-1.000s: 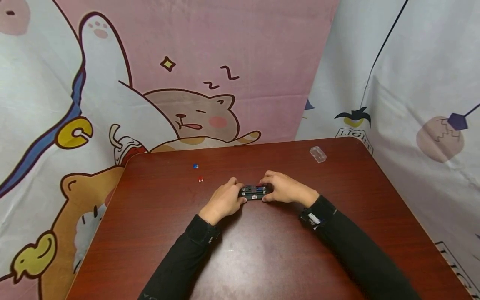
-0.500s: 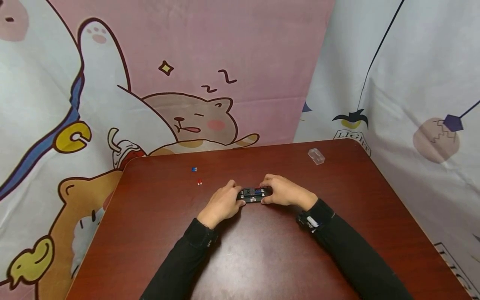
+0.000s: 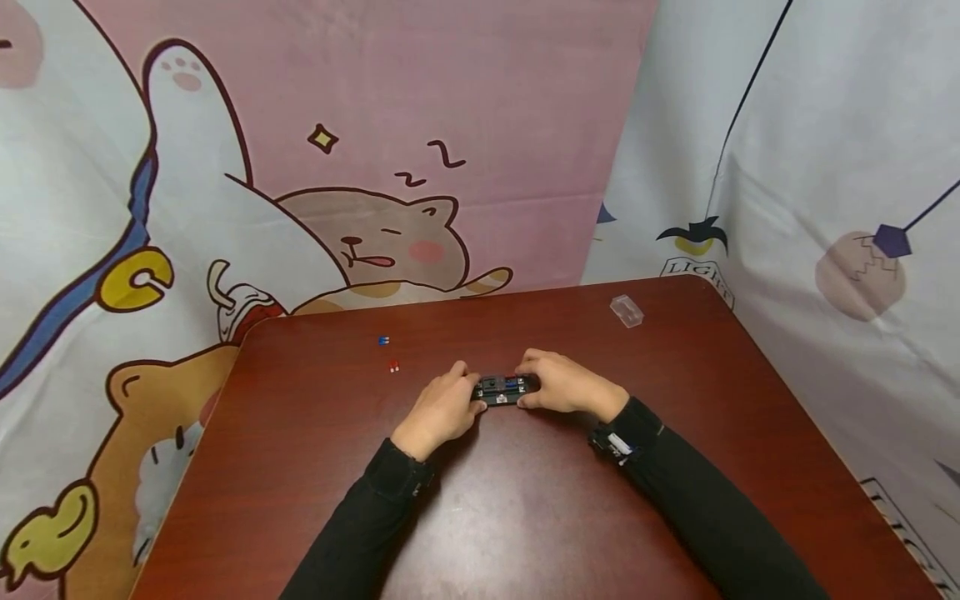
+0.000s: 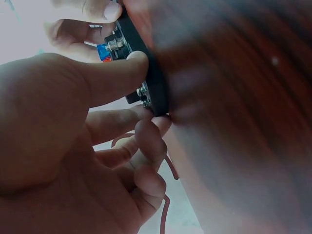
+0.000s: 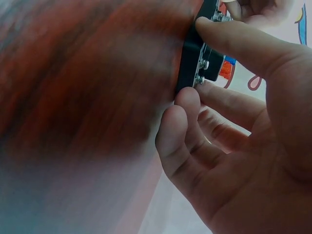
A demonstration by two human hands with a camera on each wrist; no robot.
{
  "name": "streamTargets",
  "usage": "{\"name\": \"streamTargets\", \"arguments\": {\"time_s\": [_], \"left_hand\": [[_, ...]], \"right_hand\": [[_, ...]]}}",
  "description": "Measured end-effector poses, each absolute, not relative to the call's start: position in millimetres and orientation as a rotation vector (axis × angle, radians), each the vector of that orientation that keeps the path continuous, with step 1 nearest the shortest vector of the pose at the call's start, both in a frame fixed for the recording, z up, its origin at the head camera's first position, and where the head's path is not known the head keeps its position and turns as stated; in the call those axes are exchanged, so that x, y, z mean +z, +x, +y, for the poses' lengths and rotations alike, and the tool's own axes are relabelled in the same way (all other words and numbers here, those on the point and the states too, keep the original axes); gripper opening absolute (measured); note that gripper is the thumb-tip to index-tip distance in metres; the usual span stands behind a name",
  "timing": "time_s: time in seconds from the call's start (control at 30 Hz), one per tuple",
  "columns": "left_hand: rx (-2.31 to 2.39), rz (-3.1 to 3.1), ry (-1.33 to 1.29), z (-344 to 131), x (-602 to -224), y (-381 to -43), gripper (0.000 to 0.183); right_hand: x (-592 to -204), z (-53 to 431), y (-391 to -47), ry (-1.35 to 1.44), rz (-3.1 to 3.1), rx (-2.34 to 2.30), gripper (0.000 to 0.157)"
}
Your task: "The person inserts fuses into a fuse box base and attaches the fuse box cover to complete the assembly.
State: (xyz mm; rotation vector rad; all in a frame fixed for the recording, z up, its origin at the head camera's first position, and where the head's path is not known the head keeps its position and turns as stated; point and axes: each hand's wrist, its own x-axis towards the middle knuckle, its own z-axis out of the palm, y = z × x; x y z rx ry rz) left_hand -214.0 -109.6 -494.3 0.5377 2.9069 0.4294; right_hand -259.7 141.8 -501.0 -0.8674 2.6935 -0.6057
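A small black fuse block with metal screw terminals sits at the middle of the table, between both hands. My left hand grips its left end, the thumb on the near side and fingers on the far side. The right hand holds the opposite end in the same way. A blue blade fuse and an orange-red one show on top of the block in the wrist views. To the left on the table lie a loose blue blade fuse and a loose red one.
A clear plastic cover lies near the back right of the brown table. Cloth with cartoon animals hangs behind the table's back edge and along its right side.
The head view has shifted slightly, so the table appears a little further left. Both hands keep their hold on the fuse block, and the loose fuses have not moved.
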Motion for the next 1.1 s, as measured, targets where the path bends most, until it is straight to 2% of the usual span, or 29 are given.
{"name": "streamTargets", "arguments": {"time_s": [0.23, 0.43, 0.63, 0.8, 1.1], "left_hand": [[0.438, 2.869, 0.507, -133, -486, -221, 0.049], [0.440, 3.038, 0.314, -185, -475, -239, 0.031], [0.441, 3.200, 0.116, -224, -484, -254, 0.020], [0.500, 3.192, 0.116, -234, -498, -262, 0.017], [0.563, 3.161, 0.123, -239, -505, -266, 0.023]], "right_hand": [[-502, 137, -257, -0.846, 2.683, -0.586, 0.052], [-501, 136, -257, -0.834, 2.684, -0.594, 0.051], [-500, 137, -256, -0.818, 2.690, -0.602, 0.051], [-502, 137, -256, -0.833, 2.690, -0.597, 0.050], [-501, 139, -254, -0.791, 2.692, -0.584, 0.052]]}}
